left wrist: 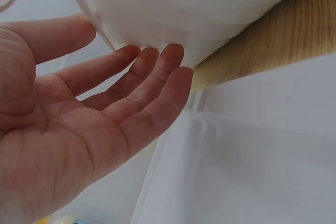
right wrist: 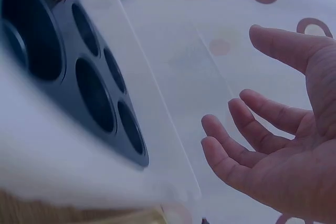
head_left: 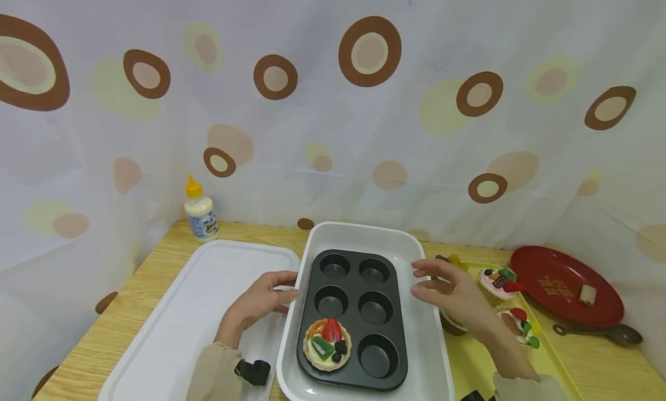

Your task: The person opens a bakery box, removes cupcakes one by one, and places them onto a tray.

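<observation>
A deep white tray [head_left: 426, 357] stands in the middle of the head view. In it lies a black muffin pan [head_left: 355, 323] with six-cup layout, and a fruit tart [head_left: 327, 344] sits in its near-left cup. My left hand [head_left: 258, 303] is at the tray's left side; in the left wrist view its fingertips [left wrist: 173, 56] touch the outer wall, with the thumb at the rim. Over the tray's right rim my right hand [head_left: 458, 297] hovers with loosely spread fingers and holds nothing. The right wrist view shows a gap between the right hand [right wrist: 273, 140] and the tray.
A flat white tray [head_left: 208, 308] lies to the left, with a yellow-capped bottle [head_left: 202, 213] behind it. On the right, a yellow tray [head_left: 484, 355] bears several decorated cakes. Beyond it are a red oval plate [head_left: 567, 282] with a small pale block and a dark spoon [head_left: 619, 333].
</observation>
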Action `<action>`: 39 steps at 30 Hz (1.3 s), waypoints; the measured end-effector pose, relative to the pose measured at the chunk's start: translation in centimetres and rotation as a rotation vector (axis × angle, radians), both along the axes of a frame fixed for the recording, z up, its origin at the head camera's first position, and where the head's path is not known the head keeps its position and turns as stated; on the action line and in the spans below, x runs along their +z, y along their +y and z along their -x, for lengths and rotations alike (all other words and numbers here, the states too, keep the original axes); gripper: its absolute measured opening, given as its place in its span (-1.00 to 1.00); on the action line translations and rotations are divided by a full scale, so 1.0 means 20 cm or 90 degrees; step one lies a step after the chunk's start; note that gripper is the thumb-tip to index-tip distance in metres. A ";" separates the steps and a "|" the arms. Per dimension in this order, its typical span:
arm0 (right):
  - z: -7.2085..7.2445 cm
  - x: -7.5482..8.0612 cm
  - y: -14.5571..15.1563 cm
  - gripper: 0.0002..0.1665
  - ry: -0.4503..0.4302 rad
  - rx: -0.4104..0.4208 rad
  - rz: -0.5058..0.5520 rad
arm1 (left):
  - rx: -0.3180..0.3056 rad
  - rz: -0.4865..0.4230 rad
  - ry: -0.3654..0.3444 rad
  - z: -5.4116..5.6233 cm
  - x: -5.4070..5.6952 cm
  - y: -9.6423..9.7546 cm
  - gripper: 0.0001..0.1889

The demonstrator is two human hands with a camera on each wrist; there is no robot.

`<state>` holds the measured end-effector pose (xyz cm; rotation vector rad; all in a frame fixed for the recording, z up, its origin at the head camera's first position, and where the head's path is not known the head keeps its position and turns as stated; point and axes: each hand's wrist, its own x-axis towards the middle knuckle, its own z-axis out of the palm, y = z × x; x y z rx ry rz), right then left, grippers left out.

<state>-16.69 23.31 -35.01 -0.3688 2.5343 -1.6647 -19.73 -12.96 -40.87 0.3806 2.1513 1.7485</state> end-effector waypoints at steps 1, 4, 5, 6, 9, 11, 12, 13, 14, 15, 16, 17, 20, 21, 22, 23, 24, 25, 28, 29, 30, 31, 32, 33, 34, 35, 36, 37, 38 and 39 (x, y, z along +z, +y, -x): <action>0.01 0.00 -0.02 -0.43 0.011 0.003 0.001 | 0.001 0.002 0.000 0.00 0.00 0.00 -0.50; 0.04 0.01 -0.08 -0.46 0.031 0.022 0.019 | 0.006 0.006 0.000 0.00 0.00 0.01 -0.51; 0.05 0.01 -0.10 -0.47 0.035 0.029 0.024 | 0.008 0.006 -0.001 0.00 0.00 0.01 -0.51; 0.06 0.01 -0.12 -0.48 0.038 0.037 0.031 | 0.010 0.007 -0.002 0.00 0.00 0.01 -0.51; 0.08 0.01 -0.18 -0.49 0.036 0.064 0.043 | 0.009 0.005 -0.003 0.00 0.00 0.01 -0.51; 0.10 0.00 -0.23 -0.50 0.027 0.083 0.049 | 0.005 -0.002 0.000 0.00 0.00 0.01 -0.50; 0.11 0.00 -0.25 -0.50 0.023 0.093 0.050 | 0.002 -0.006 0.001 0.00 0.00 0.00 -0.50; 0.11 -0.01 -0.28 -0.50 0.019 0.103 0.050 | -0.001 -0.009 0.003 0.00 0.00 0.00 -0.49; 0.12 -0.02 -0.30 -0.50 0.019 0.114 0.046 | -0.004 -0.013 0.004 0.00 0.00 0.00 -0.49; 0.13 -0.03 -0.32 -0.50 0.015 0.124 0.042 | -0.005 -0.017 0.005 0.00 0.00 0.00 -0.48; 0.14 -0.04 -0.35 -0.50 0.015 0.135 0.036 | -0.007 -0.017 0.006 0.00 0.00 0.00 -0.48; 0.15 -0.04 -0.37 -0.50 0.015 0.149 0.029 | -0.008 -0.017 0.006 0.00 0.00 -0.01 -0.49; 0.16 -0.07 -0.43 -0.49 0.013 0.199 0.001 | -0.010 -0.019 0.005 0.00 -0.01 0.00 -0.49; 0.16 -0.08 -0.45 -0.49 0.007 0.217 -0.006 | -0.010 -0.020 0.003 0.01 -0.01 0.00 -0.49; 0.17 -0.09 -0.46 -0.49 0.004 0.236 -0.013 | -0.012 -0.021 0.002 0.01 -0.01 0.00 -0.49; 0.17 -0.10 -0.47 -0.50 -0.003 0.253 -0.017 | -0.012 -0.021 0.001 0.01 -0.01 0.00 -0.49; 0.17 -0.11 -0.48 -0.50 -0.011 0.269 -0.020 | -0.012 -0.020 0.000 0.01 -0.01 0.00 -0.49; 0.16 -0.11 -0.49 -0.50 -0.018 0.283 -0.022 | -0.012 -0.020 -0.001 0.01 0.00 0.00 -0.49; 0.16 -0.13 -0.50 -0.49 -0.031 0.322 -0.032 | -0.011 -0.016 0.002 0.01 0.00 0.00 -0.49; 0.16 -0.14 -0.50 -0.48 -0.036 0.333 -0.038 | -0.010 -0.014 0.003 0.01 0.00 0.00 -0.49; 0.16 -0.14 -0.50 -0.46 -0.042 0.343 -0.045 | -0.010 -0.014 0.004 0.01 0.00 0.00 -0.49; 0.16 -0.15 -0.50 -0.44 -0.048 0.352 -0.052 | -0.011 -0.014 0.005 0.01 0.00 0.00 -0.50; 0.16 -0.15 -0.50 -0.43 -0.055 0.359 -0.061 | -0.013 -0.015 0.007 0.01 0.00 0.00 -0.49; 0.16 -0.15 -0.50 -0.41 -0.063 0.364 -0.070 | -0.014 -0.016 0.006 0.01 0.00 0.00 -0.49; 0.16 -0.16 -0.50 -0.39 -0.072 0.368 -0.078 | -0.016 -0.017 0.006 0.01 0.00 0.00 -0.49; 0.16 -0.16 -0.50 -0.38 -0.080 0.373 -0.085 | -0.016 -0.018 0.005 0.01 0.00 0.00 -0.49; 0.16 -0.16 -0.50 -0.37 -0.088 0.378 -0.089 | -0.017 -0.018 0.004 0.01 0.00 0.00 -0.49; 0.16 -0.16 -0.50 -0.35 -0.095 0.384 -0.093 | -0.018 -0.019 0.004 0.01 0.00 0.00 -0.49; 0.16 -0.16 -0.51 -0.34 -0.101 0.392 -0.095 | -0.018 -0.019 0.005 0.01 0.00 0.00 -0.49; 0.16 -0.16 -0.51 -0.33 -0.108 0.400 -0.094 | -0.018 -0.019 0.004 0.01 0.00 0.00 -0.49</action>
